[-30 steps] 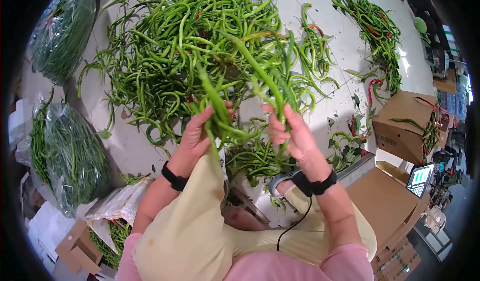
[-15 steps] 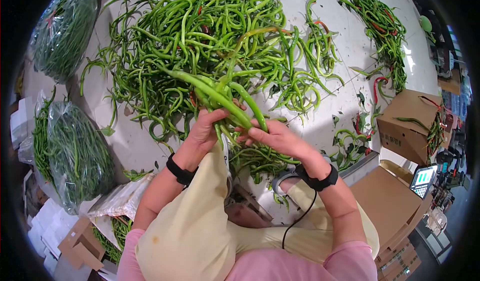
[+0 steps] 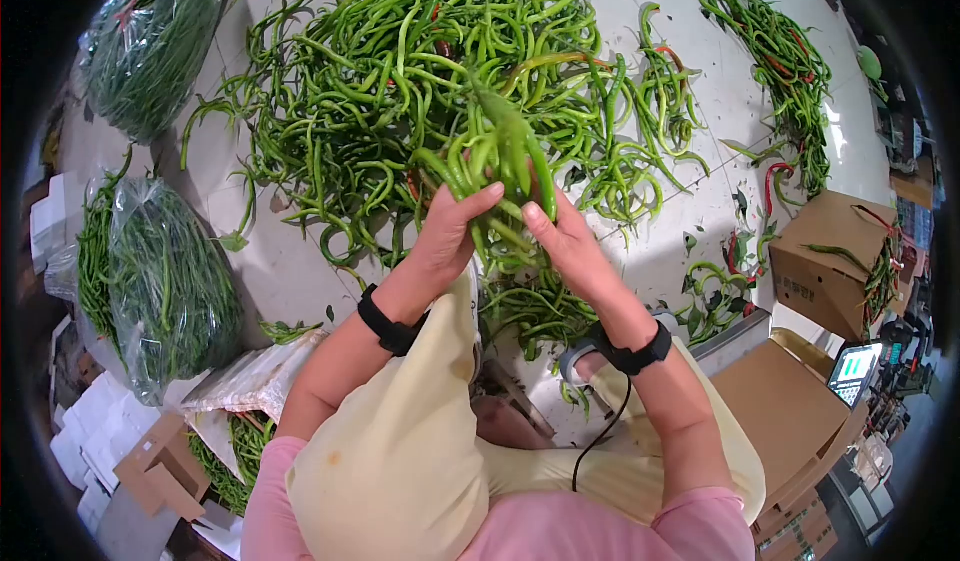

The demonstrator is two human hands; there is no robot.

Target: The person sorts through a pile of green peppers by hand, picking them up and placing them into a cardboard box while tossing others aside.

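- between the two hands, at the near edge of the large pile of chili peppers [image 3: 340, 111], is a bunch of long green chili peppers [image 3: 512, 151], tips fanned toward the pile; whether they touch it cannot be told from above.
- around the bunch's left side, the left hand [image 3: 452, 229] is closed, thumb laid across the peppers, the other fingers mostly hidden behind them.
- on the other side, the right hand [image 3: 572, 246] grips the same bunch, its thumb pressed on the front, its fingers partly hidden; the two thumbs are near each other.
- on each wrist sits a black band, left [image 3: 388, 323] and right [image 3: 640, 353]; a dark cable [image 3: 608, 429] hangs from the right one.
- below the hands, a smaller heap of green peppers [image 3: 538, 313] lies on the pale tiled floor [image 3: 655, 223].
- at far right, a long heap of peppers [image 3: 775, 51] shows some red; nearer, a curved red pepper [image 3: 768, 189] lies beside a cardboard box [image 3: 825, 246].
- at left, two clear plastic bags, the upper [image 3: 150, 56] and the lower [image 3: 175, 281], are filled with green peppers.
- at lower right, a lit display [image 3: 855, 373] stands beside a brown cardboard sheet [image 3: 765, 396].
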